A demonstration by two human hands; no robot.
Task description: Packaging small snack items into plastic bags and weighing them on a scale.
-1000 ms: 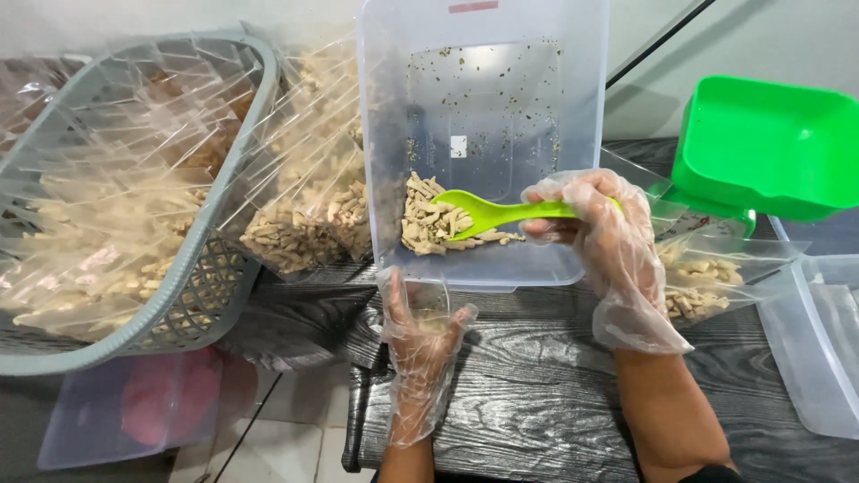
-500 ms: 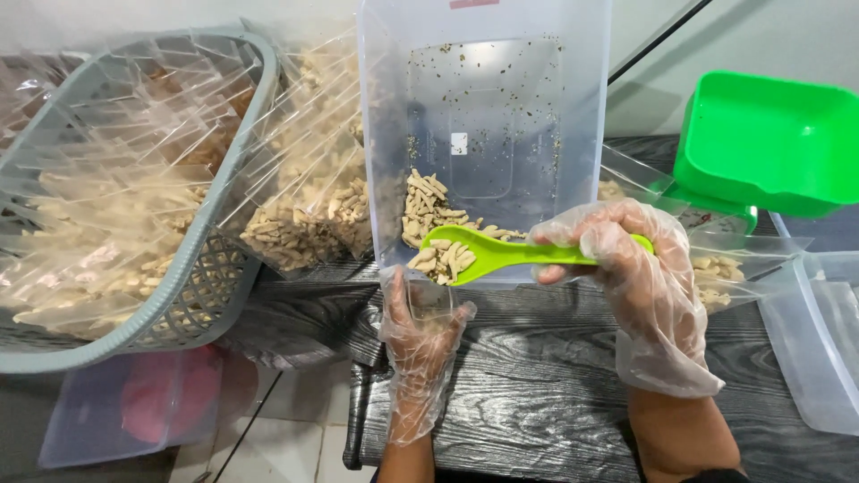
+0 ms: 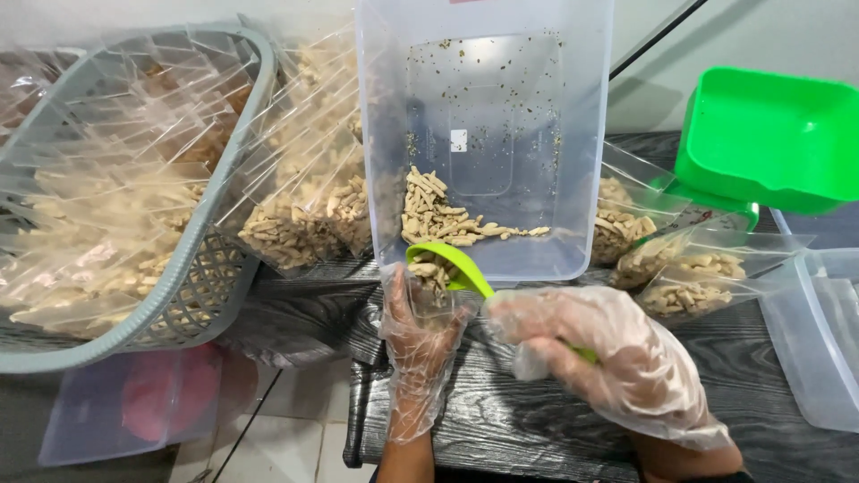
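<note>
My right hand [image 3: 608, 358], in a clear plastic glove, grips the handle of a lime green scoop [image 3: 447, 261]. The scoop's bowl carries beige stick-shaped snacks and is tipped over the mouth of a small clear bag [image 3: 428, 291]. That bag stands on the dark table edge, held upright by my gloved left hand [image 3: 419, 344]. Just behind stands a tilted clear plastic tub [image 3: 488, 134] with a small heap of the same snacks [image 3: 443, 219] in its lower corner.
A grey plastic basket [image 3: 210, 233] full of filled clear bags sits at left, with more filled bags [image 3: 309, 210] leaning beside it. Filled bags [image 3: 689, 277] lie at right under a green tray [image 3: 769, 139]. A clear lid [image 3: 823, 331] lies far right. The table [image 3: 537, 420] is dark wood-grain.
My right hand pulled the loaded scoop out of the tub, swung down toward me and tilted it over the bag. My left hand stayed put on the bag.
</note>
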